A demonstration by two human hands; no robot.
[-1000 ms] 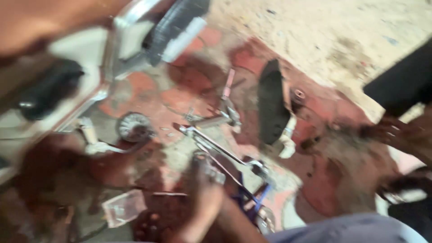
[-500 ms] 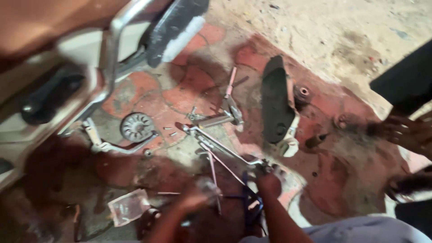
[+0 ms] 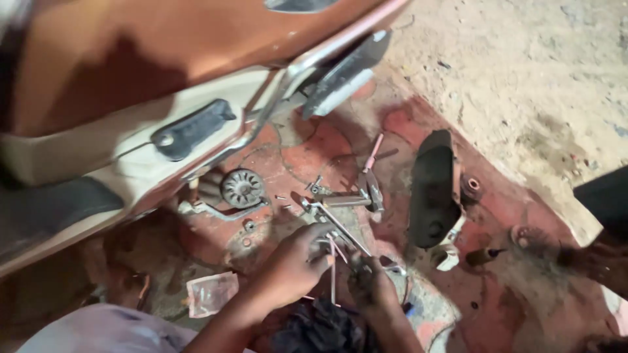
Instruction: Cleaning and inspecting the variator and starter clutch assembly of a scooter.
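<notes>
Steadying the metal bracket (image 3: 330,219) on the floor (image 3: 340,140), your left hand (image 3: 294,265) gripped its thin rod (image 3: 332,274); right hand (image 3: 369,281) grip could not be told.

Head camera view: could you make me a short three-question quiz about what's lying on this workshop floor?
1. True or false: the round finned metal part lies beside the scooter body.
2. Which is nearer the black cover: A) the clear plastic bag, B) the pink-handled tool?
3. Fill in: the left hand and right hand both work at a long ___ rod assembly.

Key: 1 true; 2 B; 3 metal.
</notes>
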